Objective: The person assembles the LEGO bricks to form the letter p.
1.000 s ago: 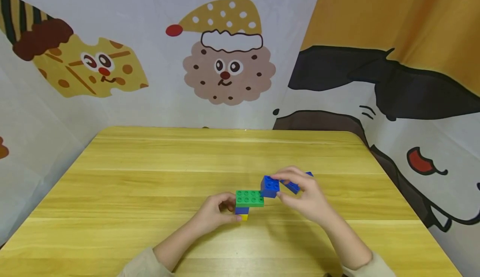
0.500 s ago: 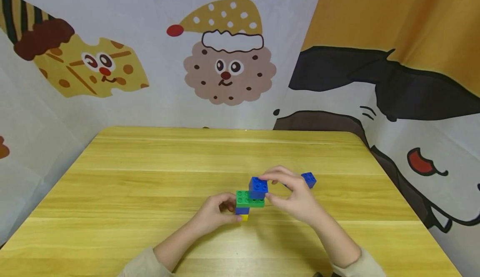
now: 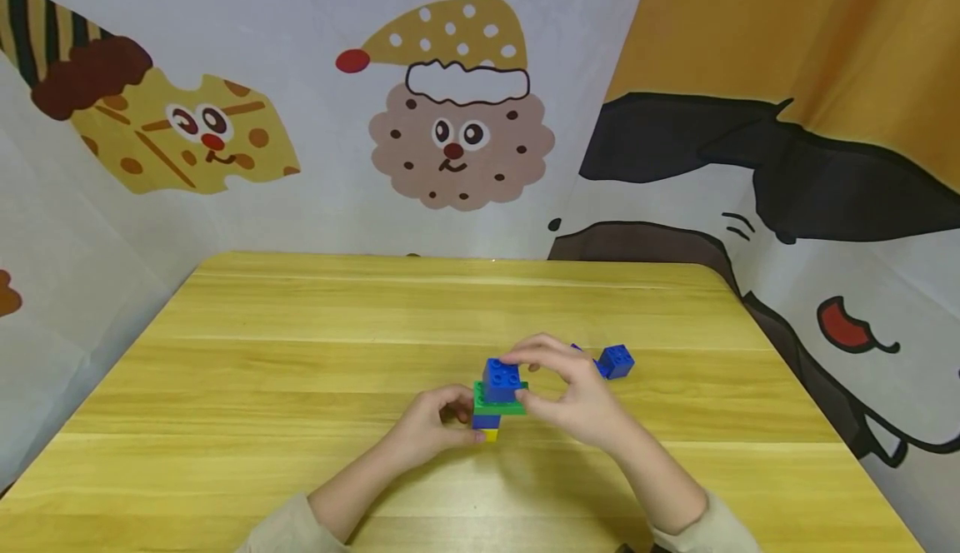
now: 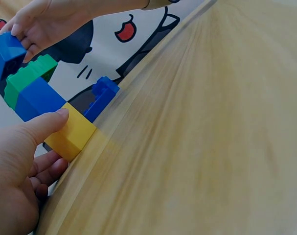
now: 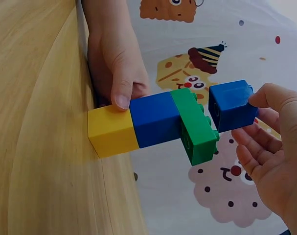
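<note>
A small tower stands on the table: a yellow brick (image 5: 113,132) at the bottom, a blue brick (image 5: 155,120) above it, and a longer, flatter green brick (image 5: 196,127) across the top, jutting out to the right. My left hand (image 3: 427,430) grips the yellow brick, its thumb on the near face. Between thumb and fingers, my right hand (image 3: 581,391) pinches another blue brick (image 3: 501,380). In the right wrist view this brick hangs just over the green studs, a narrow gap between them.
Beyond my right hand, a blue piece (image 3: 617,361) lies on the wooden table (image 3: 300,328); another blue part beside it is partly hidden by that hand. A cartoon-printed cloth (image 3: 262,220) hangs along the table's far edge.
My right hand has carried its blue brick leftward, from beside the green brick's right end to over its middle. The left hand and tower have stayed put.
</note>
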A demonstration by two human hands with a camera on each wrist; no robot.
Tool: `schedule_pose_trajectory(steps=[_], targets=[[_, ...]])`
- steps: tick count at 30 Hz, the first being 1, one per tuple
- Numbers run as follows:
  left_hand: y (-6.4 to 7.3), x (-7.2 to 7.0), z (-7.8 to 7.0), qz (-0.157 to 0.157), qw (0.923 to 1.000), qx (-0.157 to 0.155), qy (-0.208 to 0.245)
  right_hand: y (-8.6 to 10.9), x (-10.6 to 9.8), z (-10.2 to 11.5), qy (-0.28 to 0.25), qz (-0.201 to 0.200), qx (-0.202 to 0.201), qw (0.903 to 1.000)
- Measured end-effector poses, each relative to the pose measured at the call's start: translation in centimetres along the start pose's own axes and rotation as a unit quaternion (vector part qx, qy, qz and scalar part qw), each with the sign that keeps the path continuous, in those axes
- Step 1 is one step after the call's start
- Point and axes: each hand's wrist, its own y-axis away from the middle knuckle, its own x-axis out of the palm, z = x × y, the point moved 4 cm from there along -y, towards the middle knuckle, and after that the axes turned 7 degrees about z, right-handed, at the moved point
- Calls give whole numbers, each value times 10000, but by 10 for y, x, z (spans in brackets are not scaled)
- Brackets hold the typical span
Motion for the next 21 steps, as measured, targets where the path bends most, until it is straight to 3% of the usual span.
schedule_pose_trajectory(steps=[21], targets=[[-2, -1, 2, 12, 9997, 16, -259, -4, 11, -5, 22, 161, -123, 9998]])
